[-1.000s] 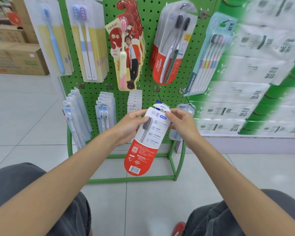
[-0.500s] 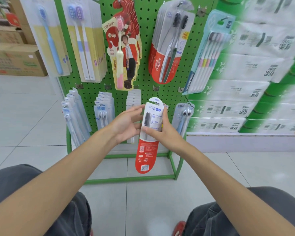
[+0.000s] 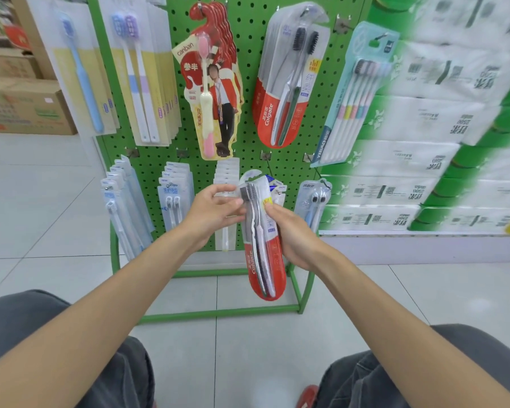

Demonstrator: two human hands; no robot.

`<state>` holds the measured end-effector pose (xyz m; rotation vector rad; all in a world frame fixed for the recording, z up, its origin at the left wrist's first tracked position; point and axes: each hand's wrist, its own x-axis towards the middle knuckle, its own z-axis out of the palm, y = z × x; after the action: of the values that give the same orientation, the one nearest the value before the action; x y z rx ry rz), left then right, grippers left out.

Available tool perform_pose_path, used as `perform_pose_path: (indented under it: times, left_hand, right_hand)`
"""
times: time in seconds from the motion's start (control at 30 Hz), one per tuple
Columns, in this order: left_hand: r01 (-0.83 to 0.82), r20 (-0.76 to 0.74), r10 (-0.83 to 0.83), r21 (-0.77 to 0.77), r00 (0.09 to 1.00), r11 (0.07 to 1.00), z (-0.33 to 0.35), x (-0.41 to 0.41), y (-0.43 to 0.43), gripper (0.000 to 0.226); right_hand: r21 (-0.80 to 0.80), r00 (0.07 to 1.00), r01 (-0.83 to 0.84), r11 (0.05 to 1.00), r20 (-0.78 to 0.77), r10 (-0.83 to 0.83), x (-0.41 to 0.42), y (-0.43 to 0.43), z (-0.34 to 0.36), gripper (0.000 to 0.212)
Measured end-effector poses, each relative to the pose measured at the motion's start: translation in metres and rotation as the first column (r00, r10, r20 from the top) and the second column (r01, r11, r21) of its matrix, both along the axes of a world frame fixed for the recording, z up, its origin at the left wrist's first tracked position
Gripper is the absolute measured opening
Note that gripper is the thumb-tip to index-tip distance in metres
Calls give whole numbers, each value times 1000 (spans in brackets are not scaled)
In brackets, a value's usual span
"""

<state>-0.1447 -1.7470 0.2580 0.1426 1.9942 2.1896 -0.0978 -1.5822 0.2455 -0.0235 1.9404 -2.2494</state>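
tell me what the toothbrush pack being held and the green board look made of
Toothbrush pack: glossy printed card under a clear plastic blister, judging by glare over the brushes. Green board: likely painted metal pegboard, with even holes, dull coat.

Both bare forearms reach forward from the lower corners of the view and converge at the middle. The right hand point(image 3: 292, 234) shows its back to the camera, wrist bent slightly inward. Its fingers are wrapped round the right edge of a toothbrush pack point(image 3: 262, 260), which it holds upright. The left hand point(image 3: 215, 210) sits just beside it, palm turned inward and fingers curled, its fingertips pinching the pack's upper left edge.
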Motion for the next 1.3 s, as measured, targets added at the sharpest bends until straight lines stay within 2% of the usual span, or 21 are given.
perform_pose_path:
  times: [0.07, 0.1, 0.17, 0.23, 0.33, 0.47, 0.6, 0.7, 0.77, 0.9, 1.07, 1.13, 1.3]
  left_hand:
    - [-26, -45, 23, -59, 999, 998, 2, 1, 0, 35]
    - [-55, -81, 45, -135, 996, 989, 3, 1, 1, 37]
    - [-91, -131, 59, -251, 990, 964, 6, 2, 3, 48]
    - [-41, -101, 22, -194, 995, 980, 12, 2, 5, 52]
    - [54, -54, -60, -99, 997, 994, 30, 4, 9, 42]
    - [35, -140, -59, -167, 988, 985, 60, 1, 12, 28]
    - [19, -279, -110, -309, 954, 951, 103, 1, 19, 32]
    - [-45, -370, -136, -441, 919, 896, 135, 0, 22, 27]
    - [-131, -425, -130, -533, 896, 836, 158, -4, 23, 27]
    - [-285, -505, -111, -640, 856, 714, 205, -14, 23, 32]
    - [-381, -547, -98, -689, 832, 616, 249, -42, 26, 29]
    - [-404, -543, -82, -709, 836, 578, 263, -56, 26, 32]
    - [-415, -525, -62, -735, 849, 537, 289, -91, 32, 28]
  right_hand:
    - [-18, 998, 65, 998, -17, -65, -4, 4, -2, 34]
    - [-14, 994, 102, 995, -27, -103, -5, 6, -2, 33]
    - [3, 983, 179, 984, -53, -178, -6, 7, 1, 30]
    - [28, 969, 230, 973, -98, -226, -7, 6, 3, 24]
    - [83, 942, 299, 951, -186, -280, -6, 6, 8, 15]
    - [133, 915, 361, 923, -241, -323, -9, 14, 31, 16]
    - [263, 890, 394, 880, -349, -294, -15, 28, 67, 17]
    - [412, 872, 399, 819, -446, -200, -15, 35, 99, 25]
    - [453, 838, 460, 764, -506, -205, -16, 39, 123, 33]
    - [442, 746, 568, 694, -634, -206, -27, 44, 179, 34]
    - [403, 607, 684, 608, -776, -169, -52, 52, 260, 34]
    - [476, 630, 683, 554, -768, -115, -69, 57, 288, 37]
    - [740, 814, 512, 436, -580, 28, -118, 69, 326, 35]
